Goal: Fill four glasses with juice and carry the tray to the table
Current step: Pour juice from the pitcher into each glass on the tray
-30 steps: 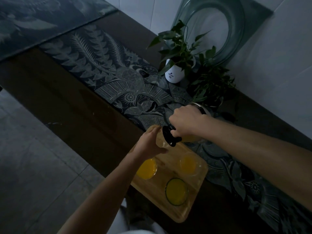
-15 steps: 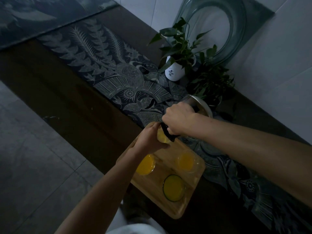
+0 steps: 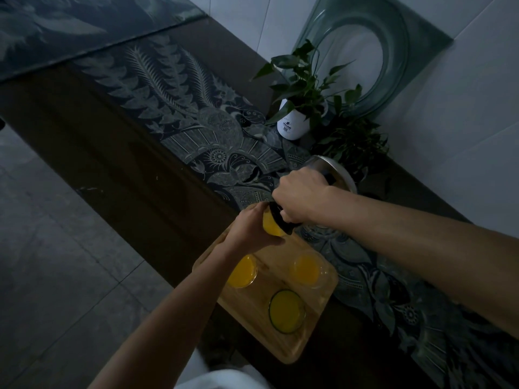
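A wooden tray [image 3: 317, 329] lies on the dark counter. Three glasses of orange juice stand on it: one at the left [image 3: 241, 272], one at the right [image 3: 307, 269], and a dark-rimmed one nearest me [image 3: 286, 310]. My left hand [image 3: 251, 230] grips a fourth glass [image 3: 271, 227] at the tray's far corner, with juice showing in it. My right hand [image 3: 299, 196] grips the black handle of a glass jug [image 3: 334, 175], tilted with its spout over that glass. The jug's body is mostly hidden behind my right hand.
A patterned dark runner [image 3: 196, 130] covers the counter. A white pot with a green plant [image 3: 292, 126] and a second leafy plant [image 3: 351, 144] stand behind the jug. A round glass piece [image 3: 393, 51] leans on the tiled wall. Grey floor tiles [image 3: 56, 262] lie to the left.
The jug has tipped further over the fourth glass, and the juice level in that glass has risen. Both hands stayed in place.
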A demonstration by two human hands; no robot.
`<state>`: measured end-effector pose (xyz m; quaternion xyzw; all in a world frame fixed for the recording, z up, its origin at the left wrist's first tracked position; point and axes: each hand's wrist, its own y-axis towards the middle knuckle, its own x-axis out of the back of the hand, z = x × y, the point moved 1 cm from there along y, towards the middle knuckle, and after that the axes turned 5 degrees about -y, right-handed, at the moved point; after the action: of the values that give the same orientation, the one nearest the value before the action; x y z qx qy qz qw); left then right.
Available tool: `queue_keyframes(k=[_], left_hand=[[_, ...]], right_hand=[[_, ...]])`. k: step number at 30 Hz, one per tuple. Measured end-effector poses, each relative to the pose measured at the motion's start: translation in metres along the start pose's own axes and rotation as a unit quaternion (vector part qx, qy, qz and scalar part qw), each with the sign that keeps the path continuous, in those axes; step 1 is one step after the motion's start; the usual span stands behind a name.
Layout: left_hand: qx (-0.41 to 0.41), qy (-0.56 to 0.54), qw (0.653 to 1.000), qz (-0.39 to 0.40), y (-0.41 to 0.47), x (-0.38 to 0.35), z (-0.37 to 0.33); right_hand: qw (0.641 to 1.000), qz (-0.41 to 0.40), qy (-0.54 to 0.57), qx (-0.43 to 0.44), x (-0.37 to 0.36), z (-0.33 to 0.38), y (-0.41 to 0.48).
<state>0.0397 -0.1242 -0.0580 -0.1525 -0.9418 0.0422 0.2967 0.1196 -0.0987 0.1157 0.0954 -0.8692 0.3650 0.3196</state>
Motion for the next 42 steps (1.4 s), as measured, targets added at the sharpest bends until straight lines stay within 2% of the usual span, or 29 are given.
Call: queue_keyframes(k=[29, 42], left_hand=[[0.0, 0.029, 1.0, 0.008, 0.001, -0.003, -0.007], [-0.022, 0.017, 1.0, -0.002, 0.004, -0.005, -0.012]], right_hand=[[0.999, 0.008, 0.028, -0.026, -0.004, -0.005, -0.013], [0.999, 0.013, -0.024, -0.017, -0.003, 0.004, -0.012]])
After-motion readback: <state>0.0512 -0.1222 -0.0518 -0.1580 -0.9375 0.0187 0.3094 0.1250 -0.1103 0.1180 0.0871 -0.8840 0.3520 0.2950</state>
